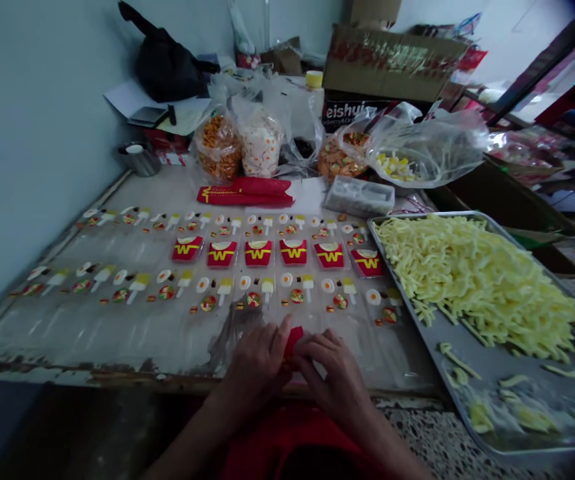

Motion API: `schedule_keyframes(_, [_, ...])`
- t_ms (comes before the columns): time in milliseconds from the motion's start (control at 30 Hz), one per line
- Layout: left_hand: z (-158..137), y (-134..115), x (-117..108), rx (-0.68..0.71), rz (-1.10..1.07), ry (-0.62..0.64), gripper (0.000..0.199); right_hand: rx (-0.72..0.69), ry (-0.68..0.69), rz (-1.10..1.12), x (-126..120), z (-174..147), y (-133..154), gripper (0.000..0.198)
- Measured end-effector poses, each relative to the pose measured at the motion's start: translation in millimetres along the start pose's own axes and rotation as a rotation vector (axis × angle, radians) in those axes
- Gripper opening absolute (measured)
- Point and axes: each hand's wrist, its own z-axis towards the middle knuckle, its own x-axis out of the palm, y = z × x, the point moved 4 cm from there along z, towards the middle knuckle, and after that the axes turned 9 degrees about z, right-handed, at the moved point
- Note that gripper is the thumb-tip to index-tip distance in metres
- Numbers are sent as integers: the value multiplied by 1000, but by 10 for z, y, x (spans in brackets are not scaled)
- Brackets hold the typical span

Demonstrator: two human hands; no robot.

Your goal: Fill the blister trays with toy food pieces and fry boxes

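Close to the table's front edge, my left hand and my right hand meet around a small red carton. Fingers of both hands are closed on it and hide most of its shape. Beyond them, several red cartons with a yellow W lie in a row in clear plastic trays. Rows of tiny toy foods, such as fried eggs, pizzas and ice pops, lie in the trays before and behind that row.
To the right, a metal tray holds a heap of pale yellow fry-shaped strips. Flat red cartons lie farther back, near a clear plastic box. Bags of small pieces, a metal cup and cardboard boxes stand behind.
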Motion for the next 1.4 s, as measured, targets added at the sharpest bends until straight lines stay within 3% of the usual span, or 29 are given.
schedule_keyframes(100, [128, 37, -89, 128, 102, 7, 64, 59, -84, -103, 47, -4, 114, 14])
schedule_keyframes(233, [474, 244, -128, 176, 170, 34, 49, 109, -228, -232, 28, 239, 238, 15])
schedule_keyframes(367, [971, 695, 4, 226, 176, 110, 39, 195, -461, -442, -322, 444, 92, 14])
schedule_keyframes(467, [1443, 1086, 99, 204, 148, 71, 52, 309, -603, -535, -633, 383, -5, 16])
schedule_keyframes(533, [1743, 1182, 141, 193, 120, 41, 74, 346, -625, -558, -733, 320, 0, 14])
schedule_keyframes(600, [1941, 1027, 146, 262, 38, -9, 97, 363, -642, -573, -754, 276, 47, 11])
schedule_keyframes(700, [1912, 388, 111, 532, -184, -55, 114, 387, -671, -565, -702, 238, 111, 9])
schedule_keyframes(767, [1754, -72, 112, 634, -258, -51, 97, 388, -645, -539, -660, 194, 112, 8])
schedule_keyframes(867, [1602, -497, 202, 583, -235, -36, 66, 331, -568, -470, -732, -7, 17, 9])
schedule_keyframes(933, [1611, -582, 305, 539, -228, 11, 69, 335, -586, -387, -976, -264, -151, 12])
schedule_keyframes(1000, [1682, -558, 398, 467, -235, 71, 79, 445, -651, -349, -1374, -565, -418, 13])
schedule_keyframes(1100, [1786, -536, 441, 359, -261, 139, 84, 713, -696, -522, -2046, -897, -873, 16])
schedule_keyframes(1167, [1821, -622, 401, 346, -277, 152, 83, 823, -633, -641, -2382, -942, -1133, 22])
schedule_keyframes(1267, [1849, -822, 297, 371, -275, 99, 83, 821, -444, -722, -2596, -803, -1395, 28])
schedule_keyframes(1400, [1863, -927, 253, 377, -222, 13, 86, 849, -241, -813, -2575, -615, -1559, 27])
